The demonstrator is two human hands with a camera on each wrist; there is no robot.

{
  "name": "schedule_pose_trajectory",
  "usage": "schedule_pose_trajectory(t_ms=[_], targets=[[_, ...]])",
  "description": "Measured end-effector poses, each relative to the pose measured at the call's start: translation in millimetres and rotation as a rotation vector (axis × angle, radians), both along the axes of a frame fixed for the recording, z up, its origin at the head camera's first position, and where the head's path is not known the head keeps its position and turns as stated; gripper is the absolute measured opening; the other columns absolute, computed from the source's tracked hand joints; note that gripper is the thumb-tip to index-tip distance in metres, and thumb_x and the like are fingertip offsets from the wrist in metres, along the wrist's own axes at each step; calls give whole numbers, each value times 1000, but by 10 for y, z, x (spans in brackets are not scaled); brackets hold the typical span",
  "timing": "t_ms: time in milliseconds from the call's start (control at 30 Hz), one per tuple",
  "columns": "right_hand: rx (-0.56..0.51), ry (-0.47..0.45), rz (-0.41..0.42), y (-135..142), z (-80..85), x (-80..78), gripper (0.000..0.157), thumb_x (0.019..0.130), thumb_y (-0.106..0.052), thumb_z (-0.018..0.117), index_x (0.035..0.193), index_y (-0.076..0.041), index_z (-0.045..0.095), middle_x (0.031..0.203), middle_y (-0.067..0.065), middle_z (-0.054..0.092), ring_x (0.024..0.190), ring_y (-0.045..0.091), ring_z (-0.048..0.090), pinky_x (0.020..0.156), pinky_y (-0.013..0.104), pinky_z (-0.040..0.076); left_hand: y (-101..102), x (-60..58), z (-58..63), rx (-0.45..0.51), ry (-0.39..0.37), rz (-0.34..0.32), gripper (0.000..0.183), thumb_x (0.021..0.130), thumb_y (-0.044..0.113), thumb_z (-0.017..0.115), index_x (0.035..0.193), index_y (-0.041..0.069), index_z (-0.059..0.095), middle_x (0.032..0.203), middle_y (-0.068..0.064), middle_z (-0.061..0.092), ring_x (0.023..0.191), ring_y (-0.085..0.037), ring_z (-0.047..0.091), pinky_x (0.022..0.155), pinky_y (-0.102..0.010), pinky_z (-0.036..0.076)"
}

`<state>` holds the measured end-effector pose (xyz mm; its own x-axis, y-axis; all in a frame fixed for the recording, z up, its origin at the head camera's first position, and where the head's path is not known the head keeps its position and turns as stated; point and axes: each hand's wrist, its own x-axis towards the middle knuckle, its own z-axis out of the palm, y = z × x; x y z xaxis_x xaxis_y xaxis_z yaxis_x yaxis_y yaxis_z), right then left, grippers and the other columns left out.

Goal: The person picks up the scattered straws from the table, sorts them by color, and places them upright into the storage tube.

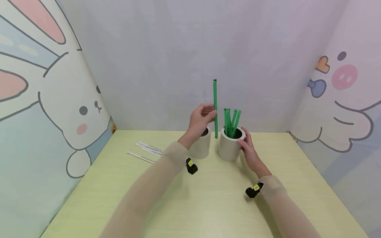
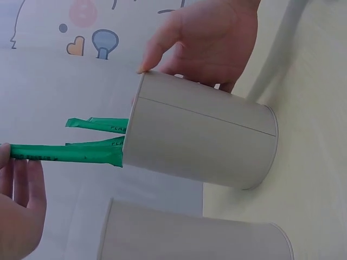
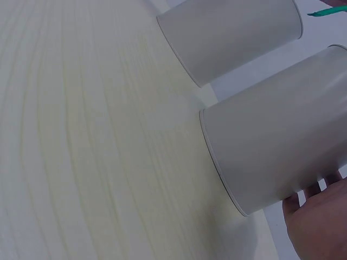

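My left hand pinches a long, narrow green stick packet between thumb and fingers. The packet stands upright between two pale grey cylindrical holders, its lower end near rim height. In the left wrist view that lower end appears close to the right holder's mouth; whether it touches cannot be told. Several more green packets stick up out of the right holder. My right hand grips this holder from its right side, thumb at the rim. The left holder is partly hidden behind my left wrist.
Several thin white printed strips lie on the pale wooden table, left of the holders and partly behind my left forearm. A grey backdrop rises at the table's back edge. Cartoon-printed panels flank both sides.
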<state>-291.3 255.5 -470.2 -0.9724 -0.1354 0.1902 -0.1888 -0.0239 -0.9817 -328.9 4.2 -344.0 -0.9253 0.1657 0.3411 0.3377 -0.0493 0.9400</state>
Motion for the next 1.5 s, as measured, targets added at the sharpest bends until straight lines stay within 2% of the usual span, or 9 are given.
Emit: schedule_pose_trajectory(t_ms=[267,400,567,667,800,933,1067,1267,1500], targets=[[-26,8,-4,3,-1,7,67,114,-24,38,170,-18,3,178,11,5,161,27,4,128,63,5,234,-55,112,200,-68,39,25,103,16,72,128,15,69,118,-5,69,106,-18,70,94,-32,62],[-29,5,-2,12,-12,3,66,114,-26,39,170,-20,4,178,9,5,162,26,3,128,63,4,331,-80,106,243,-78,37,23,103,15,72,126,15,69,117,-4,69,108,-21,71,94,-33,62],[-17,4,5,2,-8,14,66,114,-27,38,171,-22,4,178,9,4,162,27,2,128,64,3,428,-92,42,263,-93,36,22,103,14,72,125,16,70,115,-3,70,116,-30,70,93,-33,62],[-11,5,4,-6,-4,18,66,114,-28,37,170,-20,3,178,10,4,162,28,3,128,64,3,470,-96,-7,261,-95,50,21,103,14,72,124,16,70,114,-3,71,116,-31,70,92,-33,63],[-12,1,0,-8,-5,14,65,115,-28,37,171,-24,4,178,9,5,161,28,4,128,64,5,507,-103,-91,244,-86,68,20,103,13,72,123,15,70,113,-1,71,110,-24,72,91,-31,63],[-11,2,-2,-14,2,16,64,115,-28,37,171,-26,6,177,8,7,161,27,6,128,63,6,526,-93,-179,200,-74,80,19,103,12,72,122,14,70,113,-1,72,102,-16,71,89,-31,63],[-9,7,-5,-17,8,19,64,115,-27,37,170,-24,6,177,9,8,161,28,7,128,63,6,534,-82,-256,131,-77,91,19,104,14,72,122,15,70,114,0,72,102,-13,70,89,-30,63],[-6,7,2,-5,-6,9,65,115,-27,37,171,-25,4,177,10,7,162,28,5,128,63,5,544,-80,-329,62,-79,89,21,103,12,72,124,12,71,117,-2,72,107,-16,70,90,-28,62],[-1,5,3,7,-19,-8,65,115,-29,37,171,-27,4,177,10,7,161,28,6,127,63,7,539,-82,-342,21,-87,74,26,103,13,73,128,12,70,120,-3,71,113,-17,68,93,-30,61]])
